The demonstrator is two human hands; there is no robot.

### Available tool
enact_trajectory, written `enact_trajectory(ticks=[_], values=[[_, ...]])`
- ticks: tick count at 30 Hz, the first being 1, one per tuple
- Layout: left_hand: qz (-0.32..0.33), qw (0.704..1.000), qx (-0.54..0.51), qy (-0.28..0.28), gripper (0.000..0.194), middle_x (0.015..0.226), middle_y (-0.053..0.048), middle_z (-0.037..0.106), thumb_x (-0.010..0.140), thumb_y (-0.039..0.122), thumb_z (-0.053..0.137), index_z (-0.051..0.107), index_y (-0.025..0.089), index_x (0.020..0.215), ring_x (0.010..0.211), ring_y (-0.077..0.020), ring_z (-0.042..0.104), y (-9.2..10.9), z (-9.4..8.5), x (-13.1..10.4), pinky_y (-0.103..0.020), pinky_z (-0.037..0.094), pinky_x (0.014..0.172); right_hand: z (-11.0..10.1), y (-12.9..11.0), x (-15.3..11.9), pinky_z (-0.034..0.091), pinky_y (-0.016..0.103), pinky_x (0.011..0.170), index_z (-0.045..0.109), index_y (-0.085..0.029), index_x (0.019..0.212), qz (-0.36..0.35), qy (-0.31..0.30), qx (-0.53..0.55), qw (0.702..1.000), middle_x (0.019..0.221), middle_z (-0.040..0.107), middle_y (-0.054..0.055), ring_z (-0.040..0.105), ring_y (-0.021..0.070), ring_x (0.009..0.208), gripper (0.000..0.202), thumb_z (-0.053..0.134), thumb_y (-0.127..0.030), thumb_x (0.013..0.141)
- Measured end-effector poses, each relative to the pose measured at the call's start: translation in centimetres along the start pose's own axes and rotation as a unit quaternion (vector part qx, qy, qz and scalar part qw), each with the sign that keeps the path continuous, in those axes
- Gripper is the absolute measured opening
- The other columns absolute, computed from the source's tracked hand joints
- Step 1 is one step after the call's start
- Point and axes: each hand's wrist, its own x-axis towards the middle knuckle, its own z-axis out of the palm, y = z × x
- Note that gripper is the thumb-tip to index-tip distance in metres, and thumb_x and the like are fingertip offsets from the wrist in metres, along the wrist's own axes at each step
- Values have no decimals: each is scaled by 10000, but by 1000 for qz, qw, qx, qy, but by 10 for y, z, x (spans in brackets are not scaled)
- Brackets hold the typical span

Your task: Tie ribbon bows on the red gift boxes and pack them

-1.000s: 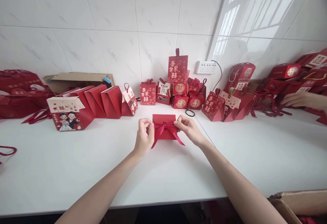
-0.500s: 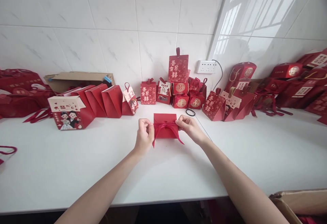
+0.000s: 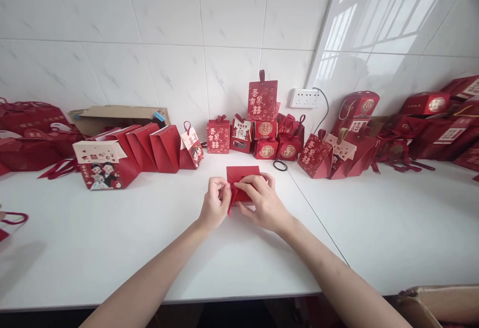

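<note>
A small flat red box (image 3: 243,171) lies on the white table in front of me, with a red ribbon (image 3: 232,203) tied around it. My left hand (image 3: 214,203) is closed at the box's left side, pinching the ribbon between thumb and fingers. Across the front of the box reaches my right hand (image 3: 265,202), its fingers bent and its thumb apart from them. Its fingertips are at the ribbon near my left hand, and it covers most of the bow.
Red gift boxes stand behind, including a stack (image 3: 263,101) and a row (image 3: 164,148) at left. A black ring (image 3: 280,165) lies near the box. A power strip (image 3: 305,98) is on the tiled wall. A cardboard box (image 3: 441,300) is at lower right.
My right hand has let go of the ribbon's right side and moved left across the box, over the bow. My left hand stays at the left side, still pinching the ribbon.
</note>
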Motion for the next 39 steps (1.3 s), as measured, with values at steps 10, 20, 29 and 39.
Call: enact_trajectory(ticks=[10,20,29,39], values=[[-47,998,-11,30,80,548,84,356,844,237,450,376,214,825,444,-67,332,0,0,2,-161,283,416,12,-3,-5,244,404,973,591,-195,861,-57,77,-54,994,808,641,11,570,147,901,114,484,-181,899],[-81,996,-18,38,86,526,93,336,829,240,458,380,211,811,439,-65,304,0,2,-2,-163,265,418,9,-13,-8,287,395,934,584,-190,805,-182,89,-68,977,739,650,-31,519,98,675,177,456,-102,891],[-68,997,-1,17,71,531,86,354,829,215,447,380,218,805,430,-73,327,0,1,-1,-174,265,415,-5,0,-7,463,397,762,536,-178,906,-169,91,79,978,800,533,57,526,187,766,205,521,-353,800],[-139,989,-49,26,137,603,61,439,807,309,486,390,220,847,482,-90,406,10,-1,4,-192,324,456,-15,45,-12,416,509,960,47,-180,1426,122,-140,153,971,1329,316,195,411,332,1199,1085,718,-488,631]])
